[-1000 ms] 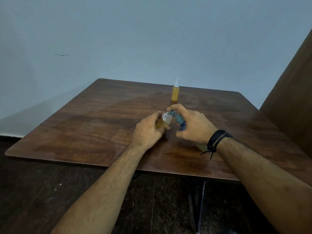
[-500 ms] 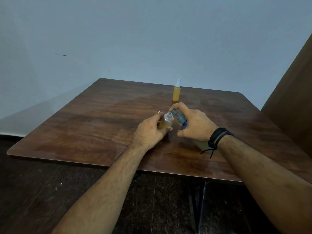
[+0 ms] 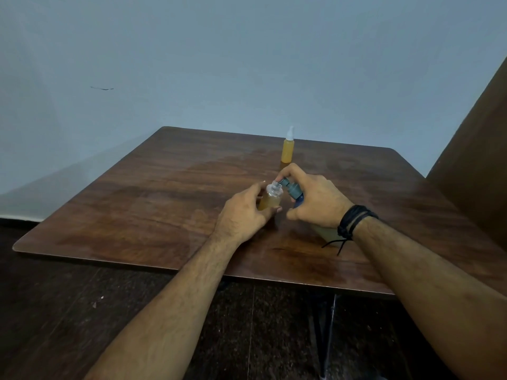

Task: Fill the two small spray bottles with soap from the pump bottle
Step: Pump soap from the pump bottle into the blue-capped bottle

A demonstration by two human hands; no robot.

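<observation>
a: where's the left hand (image 3: 245,212)?
b: out in front, back of it up, fingers curled round and closed, thumb raised on the far side.
a: and the right hand (image 3: 315,200)?
b: just beside it, nearly touching. fingers wrapped downward, index finger (image 3: 290,171) arched over the top, pressing.
a: the arms?
b: both forearms bare, reaching in from below and converging.
</observation>
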